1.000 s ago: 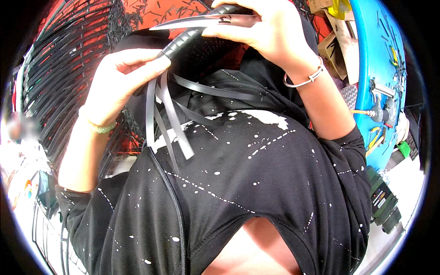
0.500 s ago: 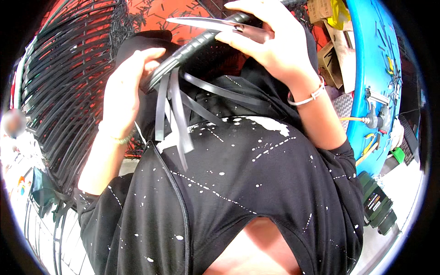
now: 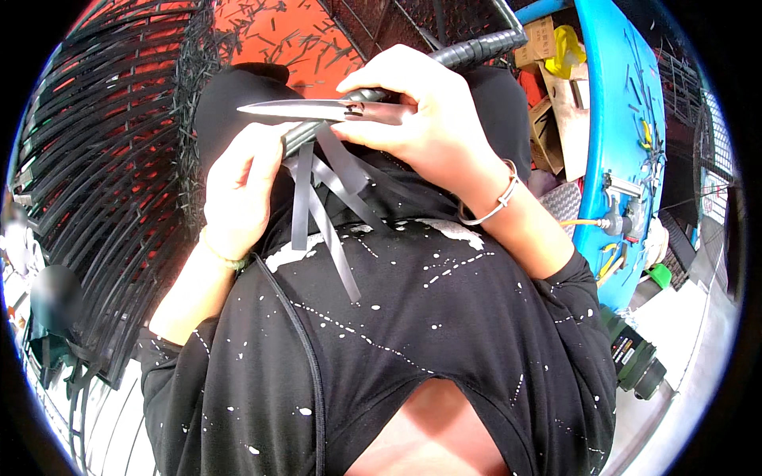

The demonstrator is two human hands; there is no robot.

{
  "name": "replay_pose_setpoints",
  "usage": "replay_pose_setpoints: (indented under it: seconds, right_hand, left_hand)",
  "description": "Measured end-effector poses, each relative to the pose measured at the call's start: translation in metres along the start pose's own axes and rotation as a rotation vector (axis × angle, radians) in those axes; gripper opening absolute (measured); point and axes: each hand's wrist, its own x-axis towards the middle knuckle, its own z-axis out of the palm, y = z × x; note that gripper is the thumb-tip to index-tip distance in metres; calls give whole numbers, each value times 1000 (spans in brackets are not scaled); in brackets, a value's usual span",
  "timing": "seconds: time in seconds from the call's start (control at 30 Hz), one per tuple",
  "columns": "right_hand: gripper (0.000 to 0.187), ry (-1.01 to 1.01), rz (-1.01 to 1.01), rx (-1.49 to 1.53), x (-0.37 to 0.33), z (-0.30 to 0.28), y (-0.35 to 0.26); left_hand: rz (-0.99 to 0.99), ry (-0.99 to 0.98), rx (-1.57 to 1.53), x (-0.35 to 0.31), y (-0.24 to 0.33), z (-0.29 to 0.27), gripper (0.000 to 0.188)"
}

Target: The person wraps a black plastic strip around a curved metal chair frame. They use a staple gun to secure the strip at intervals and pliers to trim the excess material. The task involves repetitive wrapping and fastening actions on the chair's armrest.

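In my right hand (image 3: 425,111) is a pair of pointed metal scissors (image 3: 298,109), its blades pointing left across a bar (image 3: 484,49) wrapped in black plastic strip. The right fingers and thumb also lie around this bar. My left hand (image 3: 246,174) is closed at the bar's lower left end, fingertips pressed against it; what lies under them is partly hidden. Several flat grey-black strips (image 3: 302,198) hang loose from the bar between my hands, over my dark clothing.
A curved black woven-strip piece (image 3: 103,159) fills the left. Small black offcuts litter the red surface (image 3: 286,36) ahead. At right, a blue table (image 3: 611,119) carries a hose fitting (image 3: 619,214) and offcuts, with cardboard (image 3: 563,119) and a yellow bag (image 3: 565,51) beside it.
Both hands and the bar sit lower in view; the right hand and scissors have shifted left, closer to the left hand. The loose strips have swung, and the view has shifted slightly.
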Motion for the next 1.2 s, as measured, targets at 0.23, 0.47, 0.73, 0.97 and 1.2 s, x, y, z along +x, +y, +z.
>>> replay_pose_setpoints:
  seconds: [0.23, 0.47, 0.73, 0.97, 1.2]
  right_hand:
    - [35, -165, 396, 250, 15, -23, -13]
    - [34, -85, 14, -49, 6, -14, 3]
    - [30, -38, 6, 56, 12, -42, 14]
    - [31, 103, -108, -353, 17, -102, 50]
    - [39, -62, -95, -451, 9, -94, 46]
  left_hand:
    - [59, -44, 87, 1, 5, -2, 27]
    - [55, -23, 23, 1, 3, 0, 28]
    - [14, -5, -16, -7, -13, -12, 33]
    - [39, 77, 111, -1, -20, -9, 49]
    - [276, 174, 177, 6, -50, -19, 40]
